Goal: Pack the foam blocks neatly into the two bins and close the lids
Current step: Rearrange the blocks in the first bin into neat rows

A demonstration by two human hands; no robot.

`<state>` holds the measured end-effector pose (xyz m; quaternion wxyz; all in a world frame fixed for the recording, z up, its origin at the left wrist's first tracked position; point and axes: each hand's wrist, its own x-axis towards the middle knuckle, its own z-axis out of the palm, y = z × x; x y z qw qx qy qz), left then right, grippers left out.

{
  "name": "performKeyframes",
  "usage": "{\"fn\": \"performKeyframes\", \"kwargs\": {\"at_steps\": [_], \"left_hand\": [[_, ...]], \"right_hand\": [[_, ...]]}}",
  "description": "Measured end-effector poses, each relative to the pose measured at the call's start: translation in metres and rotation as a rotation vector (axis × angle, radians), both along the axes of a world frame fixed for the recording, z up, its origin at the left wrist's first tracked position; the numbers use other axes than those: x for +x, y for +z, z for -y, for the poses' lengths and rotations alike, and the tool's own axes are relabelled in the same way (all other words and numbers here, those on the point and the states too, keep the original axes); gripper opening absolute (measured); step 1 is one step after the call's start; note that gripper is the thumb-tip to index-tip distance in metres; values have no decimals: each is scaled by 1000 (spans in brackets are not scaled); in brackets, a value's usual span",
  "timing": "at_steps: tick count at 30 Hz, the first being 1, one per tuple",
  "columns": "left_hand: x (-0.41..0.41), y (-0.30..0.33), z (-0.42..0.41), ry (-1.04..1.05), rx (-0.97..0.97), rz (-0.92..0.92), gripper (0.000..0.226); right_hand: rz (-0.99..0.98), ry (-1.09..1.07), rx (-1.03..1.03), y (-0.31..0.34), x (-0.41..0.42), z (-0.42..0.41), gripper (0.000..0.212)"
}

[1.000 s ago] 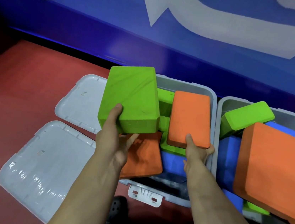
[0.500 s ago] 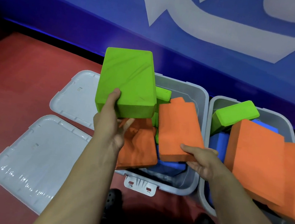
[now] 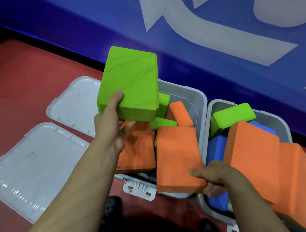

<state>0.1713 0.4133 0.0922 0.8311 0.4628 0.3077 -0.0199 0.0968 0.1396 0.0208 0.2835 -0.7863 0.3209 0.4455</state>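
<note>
A big green block (image 3: 131, 82) is gripped by the left hand (image 3: 110, 128) above the left bin (image 3: 200, 110). An orange block (image 3: 178, 157) is pinched at its near right corner by the right hand (image 3: 215, 179), over that bin's near edge.

A deep blue wall (image 3: 176, 47) painted with large pale grey-white lettering (image 3: 206, 33) runs diagonally across the upper frame, meeting a dark red floor (image 3: 23, 80) along a black strip at its base (image 3: 60, 48), where a faint blue sheen falls.
</note>
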Motion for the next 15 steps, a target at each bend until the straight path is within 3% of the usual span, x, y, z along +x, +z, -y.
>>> {"fn": "performKeyframes", "kwargs": {"at_steps": [4, 9, 11, 13, 15], "left_hand": [[5, -2, 5, 5, 14, 15, 35], [12, -6, 2, 12, 3, 2, 33], [13, -7, -1, 27, -8, 2, 35], [15, -8, -2, 35, -5, 5, 36], [17, -10, -3, 34, 26, 21, 36]], "right_hand": [[88, 174, -246, 11, 36, 0, 66], [-170, 333, -161, 34, 69, -3, 65], [39, 343, -247, 28, 87, 1, 56], [396, 368, -419, 14, 114, 0, 49], [661, 400, -391, 2, 141, -21, 45]]}}
